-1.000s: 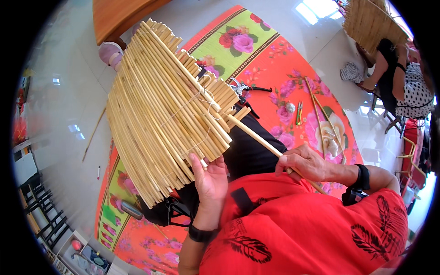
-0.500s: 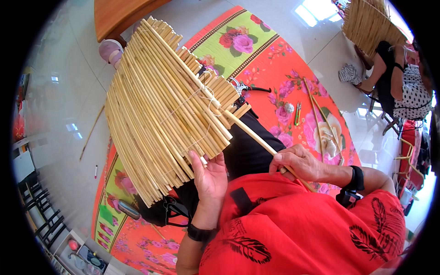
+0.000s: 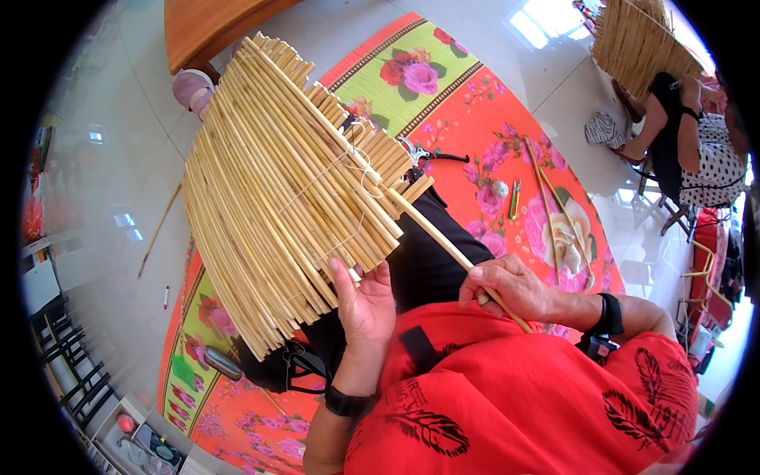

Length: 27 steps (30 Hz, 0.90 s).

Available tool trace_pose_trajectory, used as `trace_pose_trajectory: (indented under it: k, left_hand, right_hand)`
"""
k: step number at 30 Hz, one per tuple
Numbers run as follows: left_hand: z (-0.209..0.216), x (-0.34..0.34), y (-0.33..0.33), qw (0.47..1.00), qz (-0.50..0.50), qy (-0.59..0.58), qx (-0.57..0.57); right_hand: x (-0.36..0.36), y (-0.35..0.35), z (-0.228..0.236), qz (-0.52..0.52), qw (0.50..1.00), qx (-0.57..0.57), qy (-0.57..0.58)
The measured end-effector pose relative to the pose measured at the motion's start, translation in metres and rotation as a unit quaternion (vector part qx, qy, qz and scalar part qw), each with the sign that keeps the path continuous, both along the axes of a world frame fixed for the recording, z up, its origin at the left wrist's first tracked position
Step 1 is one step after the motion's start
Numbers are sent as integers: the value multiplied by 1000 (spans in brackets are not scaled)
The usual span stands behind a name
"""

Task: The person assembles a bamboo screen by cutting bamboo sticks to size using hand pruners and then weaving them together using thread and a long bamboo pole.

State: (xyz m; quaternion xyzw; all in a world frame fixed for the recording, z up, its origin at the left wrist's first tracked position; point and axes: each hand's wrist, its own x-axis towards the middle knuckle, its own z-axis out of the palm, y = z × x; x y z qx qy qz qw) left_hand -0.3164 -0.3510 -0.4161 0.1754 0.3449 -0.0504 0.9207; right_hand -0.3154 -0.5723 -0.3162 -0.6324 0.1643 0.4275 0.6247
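1. The relation I judge decisive: the long stick (image 3: 435, 234) slants from far left to near right, its far part meeting the right edge of the mat of sticks (image 3: 265, 190), nearly in line with the mat's own slats.
2. The mat lies ahead of my hands and mostly to the left, spread over the dark trousers (image 3: 423, 265); its slats also run from far left to near right.
3. My right hand (image 3: 507, 286) is closed around the near part of the long stick, well apart from the mat, and is the nearer one to that stick.
4. My left hand (image 3: 366, 309) is at the mat's near edge, palm up, thumb against the slat ends; I cannot tell whether it pinches them or only props them.
5. White string (image 3: 367, 171) loops just where the long stick meets the mat. From here I can't be sure whether the stick passes under it; that loop, and the uneven slat ends beyond, are what could snag.
6. Farther right, on the flowered cloth (image 3: 443, 119), lie pruners (image 3: 450, 157), a ball of string (image 3: 499, 189), small snips (image 3: 514, 199) and two thin sticks (image 3: 534, 160), all clear of my hands.
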Motion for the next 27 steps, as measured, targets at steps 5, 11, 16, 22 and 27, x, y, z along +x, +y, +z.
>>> trace_pose_trajectory:
  k: [5,11,16,22,27]
  left_hand:
    - [-1,2,0,1000,-19,6,0]
    - [15,5,4,990,-126,41,-51]
    - [38,3,22,907,-401,-30,-125]
    - [92,76,68,755,-567,-136,299]
    - [23,163,69,551,-279,-433,657]
  right_hand:
    - [3,3,-1,3,1000,-13,-8]
    - [16,1,2,17,999,-34,7]
    - [30,1,3,27,999,-41,-1]
    - [46,-10,-3,47,998,-46,-5]
    - [60,6,6,92,995,-44,-15]
